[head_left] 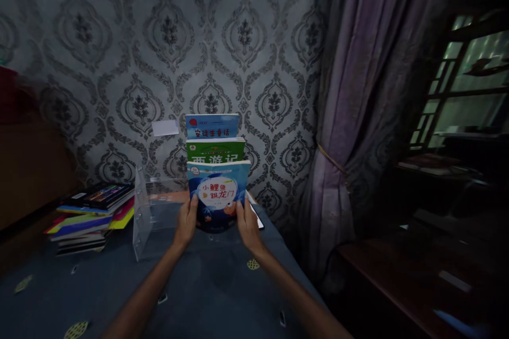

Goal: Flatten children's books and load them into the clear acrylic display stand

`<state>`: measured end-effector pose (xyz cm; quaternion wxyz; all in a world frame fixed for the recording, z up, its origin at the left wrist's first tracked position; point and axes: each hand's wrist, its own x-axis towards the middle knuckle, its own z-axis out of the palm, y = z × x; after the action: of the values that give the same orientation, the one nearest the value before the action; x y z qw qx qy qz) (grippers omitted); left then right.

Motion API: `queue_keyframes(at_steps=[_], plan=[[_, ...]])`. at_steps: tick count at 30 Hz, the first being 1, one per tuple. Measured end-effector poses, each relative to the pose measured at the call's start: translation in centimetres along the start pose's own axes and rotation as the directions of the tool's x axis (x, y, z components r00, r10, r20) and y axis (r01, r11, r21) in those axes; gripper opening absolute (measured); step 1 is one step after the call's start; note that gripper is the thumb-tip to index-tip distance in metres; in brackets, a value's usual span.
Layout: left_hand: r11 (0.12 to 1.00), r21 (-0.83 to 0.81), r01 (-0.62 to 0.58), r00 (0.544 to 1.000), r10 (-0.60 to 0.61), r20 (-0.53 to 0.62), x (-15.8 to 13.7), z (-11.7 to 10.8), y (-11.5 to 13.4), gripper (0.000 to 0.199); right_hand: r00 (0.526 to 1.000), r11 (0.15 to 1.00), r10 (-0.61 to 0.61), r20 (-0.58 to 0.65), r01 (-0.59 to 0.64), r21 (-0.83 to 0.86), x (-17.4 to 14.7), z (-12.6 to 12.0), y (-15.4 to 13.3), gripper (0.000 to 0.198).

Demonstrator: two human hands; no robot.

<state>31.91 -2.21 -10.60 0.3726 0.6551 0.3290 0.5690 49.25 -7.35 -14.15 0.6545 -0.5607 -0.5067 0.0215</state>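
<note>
Left hand (186,223) and right hand (248,225) grip the front book (217,197) — green book (215,149) beyond them, pile (89,220) to their left.

"How's the blue fish book (217,197) standing?"

"Held roughly upright, cover showing, with a lettered white oval."

"And behind it?"

"A green book (215,151), then a pale-blue book (212,126), each showing above the one ahead."

"The clear rack (142,217)?"

"Side panel upright, left of the fish book."

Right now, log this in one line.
left hand: front blue storybook, left edge; right hand: same book, right edge; green storybook: behind; book stack: left
</note>
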Motion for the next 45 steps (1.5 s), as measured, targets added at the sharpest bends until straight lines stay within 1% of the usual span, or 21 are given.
queue_keyframes(at_steps=[5, 8, 10, 14, 19, 25, 32, 38, 43, 45], plan=[[0.995, -0.018, -0.099, 0.995, 0.099, -0.022, 2.7, 0.2, 2.5, 0.07, 0.99, 0.99, -0.142, 0.019, 0.142, -0.011, 3.7, -0.8, -3.0, 0.035], [0.984, -0.031, -0.174, 0.985, 0.173, -0.028, 4.7, 0.2, 4.2, 0.069, 0.977, 0.977, -0.213, 0.006, 0.213, -0.003, 6.3, -0.9, -4.8, 0.035], [0.97, -0.032, -0.24, 0.97, 0.238, -0.058, 6.0, 0.1, 5.3, 0.069, 0.965, 0.965, -0.261, -0.008, 0.261, 0.021, 7.8, -0.8, -5.8, 0.036], [0.941, -0.022, -0.337, 0.938, 0.334, -0.089, 8.3, -0.1, 6.4, 0.068, 0.949, 0.948, -0.314, -0.015, 0.314, 0.054, 9.7, -0.6, -7.0, 0.037], [0.926, 0.002, -0.377, 0.922, 0.376, -0.095, 9.0, -0.2, 6.3, 0.063, 0.945, 0.944, -0.327, -0.011, 0.328, 0.038, 10.4, -0.5, -6.8, 0.038], [0.94, -0.033, -0.339, 0.935, 0.332, -0.127, 8.9, 0.2, 5.5, 0.066, 0.946, 0.945, -0.325, 0.011, 0.325, 0.03, 10.5, -0.3, -6.2, 0.041], [0.934, -0.025, -0.356, 0.922, 0.346, -0.172, 9.1, 0.8, 4.2, 0.067, 0.947, 0.947, -0.32, 0.026, 0.318, 0.048, 10.6, 0.1, -5.2, 0.047], [0.934, -0.023, -0.356, 0.92, 0.346, -0.185, 8.7, 1.0, 3.9, 0.066, 0.946, 0.946, -0.315, 0.073, 0.307, 0.104, 11.0, -0.3, -4.8, 0.044], [0.933, 0.031, -0.357, 0.921, 0.358, -0.155, 8.3, 1.1, 3.5, 0.061, 0.961, 0.951, -0.246, 0.125, 0.215, 0.222, 10.7, -0.2, -4.2, 0.045], [0.927, 0.065, -0.369, 0.915, 0.375, -0.151, 8.2, 1.1, 3.3, 0.058, 0.961, 0.949, -0.239, 0.139, 0.201, 0.243, 10.5, -0.3, -3.9, 0.046]])
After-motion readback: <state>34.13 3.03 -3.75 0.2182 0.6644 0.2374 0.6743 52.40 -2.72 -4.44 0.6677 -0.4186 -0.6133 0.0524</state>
